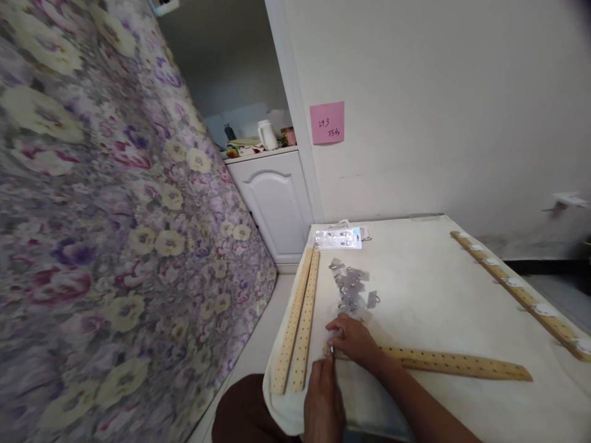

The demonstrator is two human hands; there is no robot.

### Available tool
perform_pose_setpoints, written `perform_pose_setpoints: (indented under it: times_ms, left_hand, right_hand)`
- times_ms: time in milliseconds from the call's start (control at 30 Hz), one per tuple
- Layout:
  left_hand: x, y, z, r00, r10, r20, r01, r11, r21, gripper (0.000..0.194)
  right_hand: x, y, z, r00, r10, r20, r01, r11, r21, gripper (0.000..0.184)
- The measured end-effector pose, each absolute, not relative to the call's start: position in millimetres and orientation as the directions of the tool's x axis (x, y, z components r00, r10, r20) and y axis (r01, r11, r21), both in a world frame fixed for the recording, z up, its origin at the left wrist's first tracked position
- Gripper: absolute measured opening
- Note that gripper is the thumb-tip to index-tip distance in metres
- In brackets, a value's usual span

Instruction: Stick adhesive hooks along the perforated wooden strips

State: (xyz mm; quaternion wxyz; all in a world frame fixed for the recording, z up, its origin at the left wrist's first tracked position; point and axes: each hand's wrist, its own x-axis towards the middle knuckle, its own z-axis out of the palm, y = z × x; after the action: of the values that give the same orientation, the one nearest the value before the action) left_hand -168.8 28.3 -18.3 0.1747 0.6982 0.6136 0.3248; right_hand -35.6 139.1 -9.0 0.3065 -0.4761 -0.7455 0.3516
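Four strips of light wood, long, flat and drilled with small round holes, are seen on one pale table [415,277]. Two of them, the left pair [306,320], are laid side by side along the left edge. One, the near strip [457,362], is laid crosswise, its left end covered by two hands. One, the far strip [526,299], is laid along the right edge, and six white discs [545,309] can be counted on it.

At the covered end of the near strip, a small shiny metal piece [331,349] is seen between the fingertips of the left hand [322,384] and the right hand [354,339]. The right fingers are curled over the wood; whether either hand is clamped on the piece cannot be told.

Beyond the hands, a loose pile of hooks [351,286], with thin grey plates and bent wire, is overlapped too closely to be counted; one hook [373,299] is set just to its right. Near the back edge, one clear plastic pack [337,238] is laid flat on top of other packaging. On the smooth wall [415,111], one square pink note [327,123] is stuck.
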Motion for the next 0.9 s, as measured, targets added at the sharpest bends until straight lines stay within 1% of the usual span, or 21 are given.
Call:
perform_pose_setpoints:
  times_ms: [133, 300, 433, 500, 567, 700, 800, 900]
  left_hand:
    - [-169, 27, -20, 0.061, 0.967, 0.246, 0.750, -0.207, 0.628, 0.054]
    - [-170, 26, -23, 0.071, 0.957, 0.280, 0.743, -0.238, 0.626, 0.053]
    - [-171, 26, -26, 0.061, 0.949, 0.308, 0.743, -0.249, 0.621, 0.052]
    - [-172, 26, -28, 0.061, 0.943, 0.328, 0.745, -0.262, 0.614, 0.051]
    - [-173, 24, -31, 0.051, 0.929, 0.366, 0.747, -0.278, 0.603, 0.048]
    - [-172, 22, -41, -0.010, 0.886, 0.463, 0.730, -0.310, 0.610, 0.034]
    - [-169, 22, -49, -0.043, 0.860, 0.508, 0.705, -0.335, 0.626, 0.027]
    - [-167, 25, -53, -0.049, 0.857, 0.512, 0.691, -0.342, 0.637, 0.027]
  right_hand:
    - [-36, 139, -10, -0.360, 0.924, 0.130, 0.488, 0.306, -0.818, 0.028]
    - [-33, 137, -7, -0.370, 0.914, 0.164, 0.470, 0.337, -0.816, 0.033]
    - [-33, 137, -7, -0.361, 0.914, 0.186, 0.466, 0.350, -0.813, 0.029]
    - [-34, 135, -8, -0.338, 0.914, 0.224, 0.448, 0.366, -0.816, 0.027]
    - [-34, 133, -7, -0.284, 0.917, 0.281, 0.415, 0.382, -0.826, 0.024]
    - [-20, 129, -2, -0.093, 0.926, 0.366, 0.370, 0.374, -0.851, 0.019]
    - [5, 129, 0, 0.025, 0.944, 0.329, 0.400, 0.292, -0.869, 0.020]
    - [31, 133, -4, 0.078, 0.961, 0.265, 0.455, 0.202, -0.867, 0.020]
